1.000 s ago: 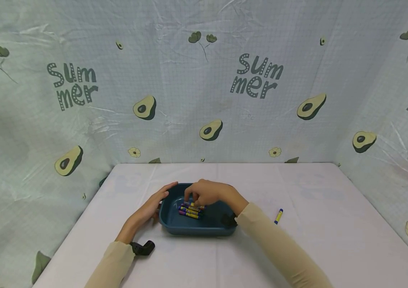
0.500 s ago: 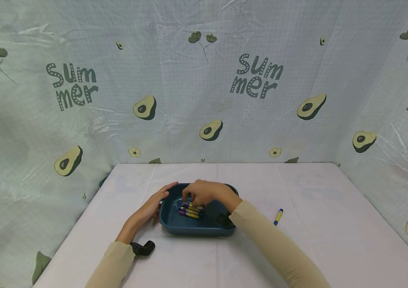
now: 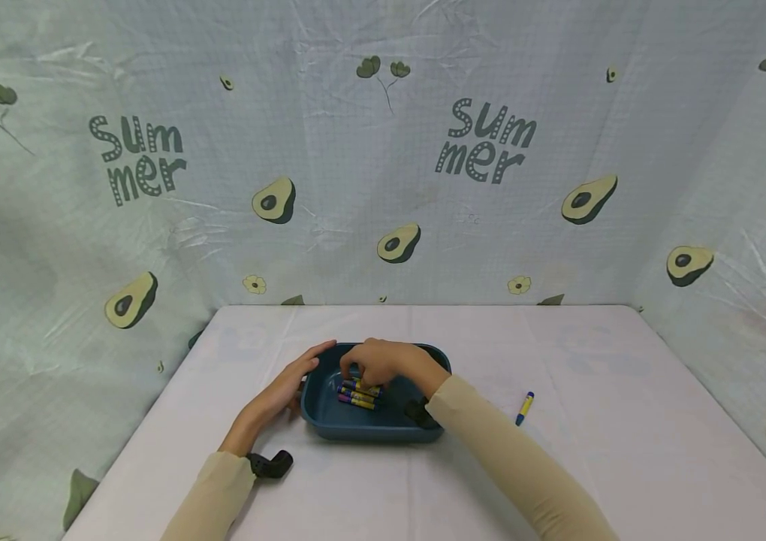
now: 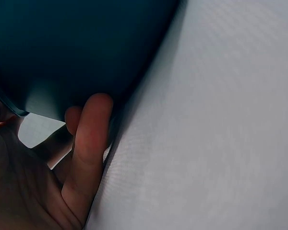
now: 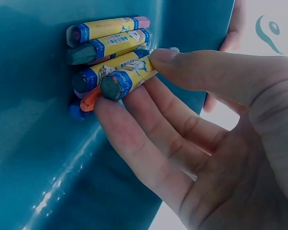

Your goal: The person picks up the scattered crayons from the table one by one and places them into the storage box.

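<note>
My left hand point(image 3: 283, 389) holds the left end of a dark blue tray point(image 3: 372, 433). In the left wrist view, its fingertips point(image 4: 97, 108) lie against the tray's outer wall, low near the table. Down inside the tray, my right hand point(image 3: 383, 361) pinches a dark green crayon point(image 5: 129, 79) in a yellow and blue wrapper between thumb and fingers. That crayon lies over the front of a pile, next to a purple crayon point(image 5: 110, 28), a green crayon point(image 5: 110, 47) and an orange-tipped crayon point(image 5: 90, 99). Fingers partly cover the pile in the head view.
Another yellow-wrapped crayon point(image 3: 525, 408) lies on the white-covered table point(image 3: 599, 451) to the tray's right. A black wrist device point(image 3: 271, 464) sits at my left wrist. A patterned cloth point(image 3: 329, 150) hangs behind the table.
My right hand has shifted slightly left over the crayons, and its forearm has drawn left with it. The left hand keeps its place at the tray.
</note>
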{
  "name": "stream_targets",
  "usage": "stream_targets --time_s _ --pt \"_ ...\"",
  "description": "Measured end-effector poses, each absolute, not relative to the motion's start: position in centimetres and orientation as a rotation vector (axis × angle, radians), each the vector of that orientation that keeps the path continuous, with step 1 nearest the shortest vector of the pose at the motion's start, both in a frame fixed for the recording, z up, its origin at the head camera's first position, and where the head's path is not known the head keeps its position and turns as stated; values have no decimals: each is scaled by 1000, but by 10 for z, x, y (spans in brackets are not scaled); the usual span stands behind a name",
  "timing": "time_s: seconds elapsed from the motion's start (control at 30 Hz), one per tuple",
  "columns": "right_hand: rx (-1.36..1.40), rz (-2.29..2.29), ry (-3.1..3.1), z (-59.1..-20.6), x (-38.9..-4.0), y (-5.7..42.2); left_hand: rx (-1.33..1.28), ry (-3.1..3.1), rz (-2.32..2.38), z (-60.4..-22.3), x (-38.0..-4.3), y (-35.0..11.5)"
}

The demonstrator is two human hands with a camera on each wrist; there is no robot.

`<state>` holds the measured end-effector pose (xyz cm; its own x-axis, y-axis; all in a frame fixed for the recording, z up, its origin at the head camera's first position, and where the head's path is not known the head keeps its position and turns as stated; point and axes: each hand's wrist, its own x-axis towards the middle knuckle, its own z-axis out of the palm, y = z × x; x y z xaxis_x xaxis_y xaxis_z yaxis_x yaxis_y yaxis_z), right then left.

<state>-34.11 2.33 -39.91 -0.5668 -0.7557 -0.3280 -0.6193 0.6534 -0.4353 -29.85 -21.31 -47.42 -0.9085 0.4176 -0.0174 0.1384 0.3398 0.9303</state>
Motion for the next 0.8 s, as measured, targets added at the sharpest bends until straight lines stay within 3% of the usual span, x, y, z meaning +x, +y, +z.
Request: stream_targets --time_s 0.8 --pt "-999 -321 2416 -401 -338 17 511 2335 1606 -475 -299 -214"
